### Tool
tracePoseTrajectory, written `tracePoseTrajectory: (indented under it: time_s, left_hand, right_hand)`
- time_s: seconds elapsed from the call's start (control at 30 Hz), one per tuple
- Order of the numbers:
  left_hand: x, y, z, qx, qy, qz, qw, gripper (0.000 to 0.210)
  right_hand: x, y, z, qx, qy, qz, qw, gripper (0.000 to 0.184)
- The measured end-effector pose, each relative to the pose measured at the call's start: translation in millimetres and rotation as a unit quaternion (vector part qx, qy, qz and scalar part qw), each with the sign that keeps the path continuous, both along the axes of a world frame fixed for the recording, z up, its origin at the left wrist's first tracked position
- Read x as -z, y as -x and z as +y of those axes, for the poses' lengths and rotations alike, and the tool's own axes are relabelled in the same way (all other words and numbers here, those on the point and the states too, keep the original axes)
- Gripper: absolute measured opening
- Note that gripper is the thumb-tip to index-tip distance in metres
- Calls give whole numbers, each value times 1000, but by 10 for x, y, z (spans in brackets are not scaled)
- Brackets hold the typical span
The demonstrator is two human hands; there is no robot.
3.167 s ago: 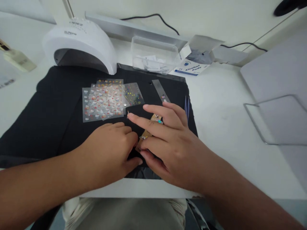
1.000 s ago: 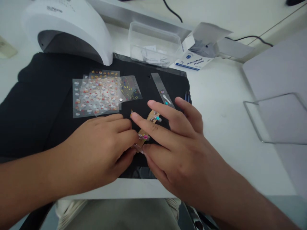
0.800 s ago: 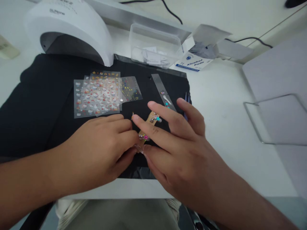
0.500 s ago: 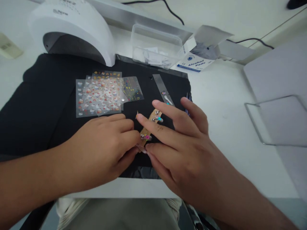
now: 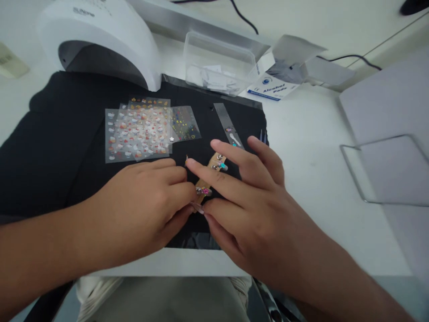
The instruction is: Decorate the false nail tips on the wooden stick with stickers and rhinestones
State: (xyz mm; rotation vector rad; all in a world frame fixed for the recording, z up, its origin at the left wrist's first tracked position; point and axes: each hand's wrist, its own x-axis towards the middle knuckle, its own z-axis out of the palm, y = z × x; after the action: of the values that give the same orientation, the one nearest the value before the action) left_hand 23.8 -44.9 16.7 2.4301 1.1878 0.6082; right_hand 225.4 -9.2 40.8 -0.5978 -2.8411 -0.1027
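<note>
A: What's worn below the waist?
B: Grey-green cloth [image 5: 161,299], fairly smooth across the middle, with paler cream folds [image 5: 97,290] bunched at both sides
A: One piece or two?
B: I can't tell; the edges blur together
A: And higher up?
B: Both forearms [image 5: 50,241] are bare as far as they show, and so are the left hand [image 5: 147,201] and right hand [image 5: 258,205]
A: Any markings?
B: One small dark line [image 5: 219,177] on a right finger [image 5: 231,188], near the middle joint; crease or mark, it's too blurred to say
</note>
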Motion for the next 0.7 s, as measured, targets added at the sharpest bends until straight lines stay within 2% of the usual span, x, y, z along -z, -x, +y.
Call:
tracePoseTrajectory:
  time_s: [0.53, 0.7]
  left_hand:
    - [2, 10, -16, -1, 19, 3, 1000, 18]
    - [-5, 0, -5, 0, 16, -4, 1000, 22]
  right_hand:
    - [-134, -50, -115, -3, -32, -80, 996, 22]
    - [-129, -60, -100, 15, -29, -59, 998, 26]
